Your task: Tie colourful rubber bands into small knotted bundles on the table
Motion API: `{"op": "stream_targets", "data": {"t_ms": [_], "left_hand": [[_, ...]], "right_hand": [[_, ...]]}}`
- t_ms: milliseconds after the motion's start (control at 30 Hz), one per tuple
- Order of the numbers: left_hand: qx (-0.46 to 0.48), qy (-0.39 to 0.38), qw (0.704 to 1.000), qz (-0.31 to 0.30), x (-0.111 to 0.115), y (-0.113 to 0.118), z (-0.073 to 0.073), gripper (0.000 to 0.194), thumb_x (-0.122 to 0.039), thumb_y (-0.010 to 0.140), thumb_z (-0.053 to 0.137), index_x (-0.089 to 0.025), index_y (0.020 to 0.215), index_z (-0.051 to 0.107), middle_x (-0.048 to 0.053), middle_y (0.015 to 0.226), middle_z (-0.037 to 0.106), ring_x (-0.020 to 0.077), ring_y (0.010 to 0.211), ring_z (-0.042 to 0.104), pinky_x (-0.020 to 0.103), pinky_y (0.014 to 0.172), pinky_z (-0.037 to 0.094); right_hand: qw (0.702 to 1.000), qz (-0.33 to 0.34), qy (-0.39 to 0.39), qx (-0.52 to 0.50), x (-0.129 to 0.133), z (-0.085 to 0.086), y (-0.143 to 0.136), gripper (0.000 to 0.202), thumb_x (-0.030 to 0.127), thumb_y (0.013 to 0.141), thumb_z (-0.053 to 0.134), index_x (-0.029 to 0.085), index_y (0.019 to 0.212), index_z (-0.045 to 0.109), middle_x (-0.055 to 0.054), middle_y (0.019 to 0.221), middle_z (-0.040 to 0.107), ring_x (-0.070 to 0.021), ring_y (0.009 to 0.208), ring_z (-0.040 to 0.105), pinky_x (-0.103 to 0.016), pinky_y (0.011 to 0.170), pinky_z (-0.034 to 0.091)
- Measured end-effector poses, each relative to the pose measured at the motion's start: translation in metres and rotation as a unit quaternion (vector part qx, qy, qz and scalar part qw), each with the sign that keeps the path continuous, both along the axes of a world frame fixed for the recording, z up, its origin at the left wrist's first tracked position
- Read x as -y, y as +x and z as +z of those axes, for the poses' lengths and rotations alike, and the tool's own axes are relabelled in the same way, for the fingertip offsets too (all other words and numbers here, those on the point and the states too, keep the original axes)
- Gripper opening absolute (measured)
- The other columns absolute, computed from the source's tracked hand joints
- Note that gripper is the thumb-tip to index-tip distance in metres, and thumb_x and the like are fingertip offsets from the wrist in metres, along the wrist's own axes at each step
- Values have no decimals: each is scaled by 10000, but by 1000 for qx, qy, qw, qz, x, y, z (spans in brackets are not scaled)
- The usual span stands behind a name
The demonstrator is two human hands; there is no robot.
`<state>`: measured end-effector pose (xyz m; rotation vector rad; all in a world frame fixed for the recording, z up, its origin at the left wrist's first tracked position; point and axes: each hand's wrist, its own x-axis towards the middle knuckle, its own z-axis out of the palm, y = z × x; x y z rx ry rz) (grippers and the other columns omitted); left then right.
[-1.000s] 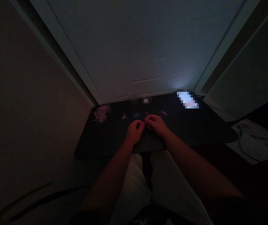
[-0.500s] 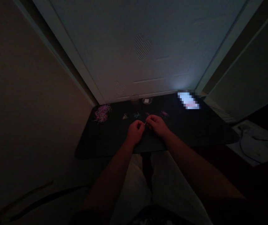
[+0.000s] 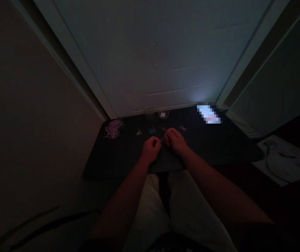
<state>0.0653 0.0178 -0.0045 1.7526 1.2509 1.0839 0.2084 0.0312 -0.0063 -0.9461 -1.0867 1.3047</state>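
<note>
My left hand [image 3: 151,148] is closed in a pinch over the middle of the dark table. A thin, pale, stick-like piece [image 3: 161,139] pokes out from its fingertips toward the other hand. Just to the right, my right hand [image 3: 175,140] has its fingers curled together; whatever they hold, if anything, is hidden. Beyond the hands lie small groups of thin pieces: a yellowish one [image 3: 138,132], a blue one [image 3: 152,130], a reddish one [image 3: 164,129] partly behind my right hand, and a pink-purple one [image 3: 183,129].
A larger heap of mixed pink and purple thin pieces [image 3: 114,128] covers the table's [image 3: 113,157] far left. Along the back are a clear container [image 3: 149,112] and a round clear dish or lid [image 3: 163,114] with a white square. A bright, pixelated screen [image 3: 209,114] lies back right, near the door [image 3: 186,45].
My hands have parted slightly, with the thin piece staying in my left fingertips. The view has shifted a little.
</note>
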Motion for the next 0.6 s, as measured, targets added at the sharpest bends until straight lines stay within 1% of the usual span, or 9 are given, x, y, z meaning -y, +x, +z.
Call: {"op": "stream_targets", "data": {"t_ms": [67,100,133,233,300,433,600], "left_hand": [[7,-2,1000,5,0,0,1,152,-248,775,487,-155,663,533,-31,591,502,89,557,442,207,544,348],[11,-6,1000,6,1,-1,2,149,-245,773,489,-156,663,534,-31,591,504,90,556,443,207,545,350],[14,-10,1000,7,1,-1,2,146,-245,771,491,-155,666,537,-31,591,507,89,553,444,206,542,351],[19,-20,1000,2,2,0,3,151,-270,775,503,-152,696,557,-28,602,524,90,551,450,207,532,348],[18,-19,1000,2,2,0,4,160,-281,776,511,-151,697,559,-27,606,526,91,556,455,207,534,349],[10,-14,1000,4,2,1,3,159,-269,771,514,-155,664,541,-31,586,507,89,548,444,209,537,347],[14,-14,1000,1,1,1,1,149,-264,771,506,-158,669,535,-33,585,497,90,549,436,210,539,346]], "right_hand": [[999,-26,-3,-31,-1,-1,0,336,512,778,507,218,681,378,71,508,415,-67,391,358,-201,376,258],[999,-27,-2,-30,0,-1,0,334,515,774,511,218,687,385,68,516,422,-69,397,365,-202,378,260],[1000,-17,2,-14,0,-1,0,326,509,763,529,215,696,404,65,523,433,-70,407,372,-203,383,265],[995,48,40,81,4,2,-3,282,445,703,621,194,738,497,44,578,498,-76,474,421,-208,433,310],[989,65,55,120,5,3,-4,265,414,682,644,183,732,524,36,597,516,-78,503,434,-210,461,325],[992,64,24,101,4,2,-1,271,427,712,599,188,666,480,59,508,458,-73,452,395,-211,443,296],[995,61,16,81,2,-2,1,266,419,731,595,188,679,473,67,484,450,-65,428,376,-203,426,274]]}}
